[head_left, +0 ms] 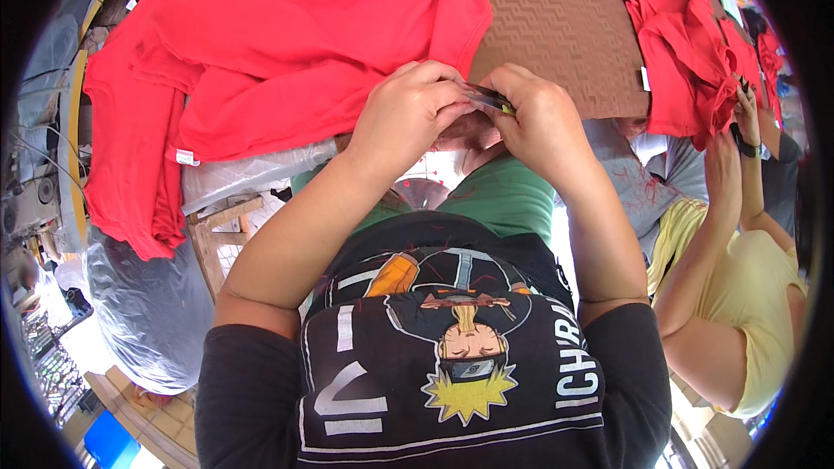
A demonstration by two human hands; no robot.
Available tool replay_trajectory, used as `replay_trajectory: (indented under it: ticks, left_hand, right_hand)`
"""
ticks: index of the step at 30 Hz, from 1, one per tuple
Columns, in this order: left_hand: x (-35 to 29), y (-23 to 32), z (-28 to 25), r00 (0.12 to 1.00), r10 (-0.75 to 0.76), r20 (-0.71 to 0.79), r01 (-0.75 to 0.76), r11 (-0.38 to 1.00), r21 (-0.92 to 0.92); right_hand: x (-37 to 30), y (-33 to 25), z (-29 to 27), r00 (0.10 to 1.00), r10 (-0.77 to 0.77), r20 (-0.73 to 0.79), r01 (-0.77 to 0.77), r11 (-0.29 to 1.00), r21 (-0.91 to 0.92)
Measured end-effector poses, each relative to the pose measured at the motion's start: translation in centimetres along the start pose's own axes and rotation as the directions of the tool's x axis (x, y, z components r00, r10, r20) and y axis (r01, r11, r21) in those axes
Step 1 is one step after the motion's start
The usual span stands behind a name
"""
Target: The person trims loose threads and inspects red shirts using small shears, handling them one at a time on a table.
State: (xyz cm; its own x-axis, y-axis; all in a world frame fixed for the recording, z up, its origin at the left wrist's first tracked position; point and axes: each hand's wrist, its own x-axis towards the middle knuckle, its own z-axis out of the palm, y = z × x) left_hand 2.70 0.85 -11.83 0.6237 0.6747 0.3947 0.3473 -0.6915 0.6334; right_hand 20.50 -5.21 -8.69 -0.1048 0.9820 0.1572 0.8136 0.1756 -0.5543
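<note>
Two heaps of red garments cover most of the bench (556, 17), whose bare middle shows as one brown mat with a zigzag weave: the big heap of red shirts (261, 52) spreads over the left and hangs off the near edge, and the smaller red heap (686, 43) lies at the right, well apart from it; how many single shirts each heap holds cannot be counted, since they overlap. Two bare hands of the person meet at the bench's near edge, just beside the hem of the big heap. One small dark tool with a yellow-green handle, seemingly a thread snip (491, 101), sits between them: the right hand (539, 122) is curled closed around its handle, and the left hand (413, 113) is bunched narrow, fingertips pinched at the tool's tip, perhaps on a thread or a bit of cloth, though that is too small to tell. As a judgement, the step in hand is fine trimming or fiddling at the snip's point, and the next move calls for a steady pinch and a short, careful closing of the blades clear of the fingertips. One co-worker in a yellow top stands at the right, one raised hand (745, 108) touching the smaller heap. One clear plastic sheet (252, 175) hangs below the big heap.
</note>
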Motion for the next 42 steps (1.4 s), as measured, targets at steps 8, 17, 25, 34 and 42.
replay_trajectory:
  ticks: [8,17,25,34,42]
  left_hand:
    - [1.1,-0.1,-1.5,0.847,-0.44,0.299,0.511,0.831,-0.222]
    - [1.6,-0.6,-2.1,0.828,-0.412,0.381,0.538,0.774,-0.332]
    - [1.6,-0.4,-2.1,0.831,-0.407,0.379,0.532,0.781,-0.327]
    - [1.6,-0.5,-1.9,0.818,-0.414,0.399,0.553,0.758,-0.347]
    - [1.5,-0.2,-2.6,0.9,-0.253,0.355,0.378,0.859,-0.346]
  right_hand:
    - [-0.9,-0.1,-1.3,0.995,0.065,-0.073,-0.055,0.989,0.14]
    - [-0.7,0.0,-1.4,0.999,0.003,0.046,-0.006,0.998,0.068]
    - [-0.3,-0.3,-1.6,0.997,-0.023,0.074,0.018,0.998,0.062]
    - [-0.1,-0.1,-1.3,0.995,-0.067,0.079,0.064,0.997,0.035]
    - [0.0,-0.3,-0.6,0.99,-0.116,0.083,0.116,0.993,0.0]
